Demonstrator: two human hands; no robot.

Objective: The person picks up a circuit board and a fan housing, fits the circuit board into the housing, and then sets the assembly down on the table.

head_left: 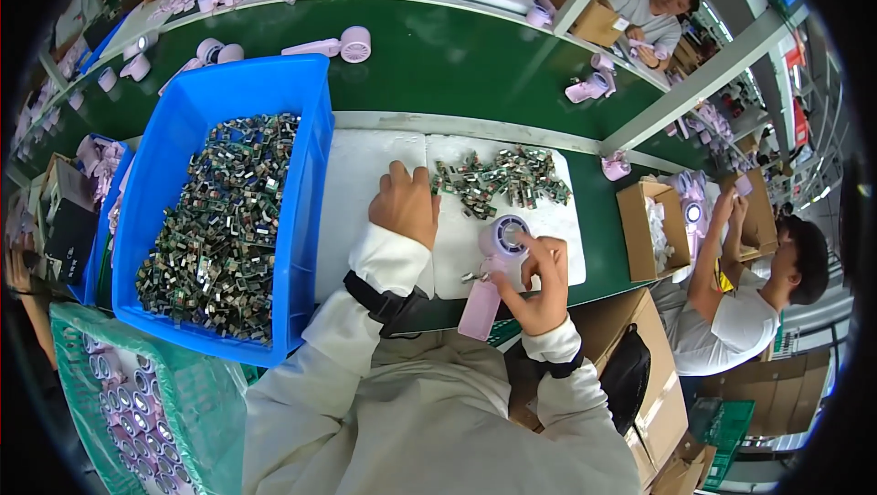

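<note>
Over the white foam pad (365,143), my left hand (406,205) has its fingers curled down, beside a loose pile of small circuit boards (521,177). Whatever may be under those fingertips is hidden. My right hand (541,289) grips a pink handheld fan (479,311) between thumb and fingers. The fan's round head (504,236) lies on the pad, and its flat handle points toward me, past the pad's near edge. Next to the handle sits a small board (470,277).
A deep blue bin (311,194) heaped with circuit boards stands at my left. Below it, a green-lined container (206,394) holds many fan heads. More fans (354,44) lie on the green conveyor (438,61) ahead. Cardboard boxes (650,230) and co-workers are at right.
</note>
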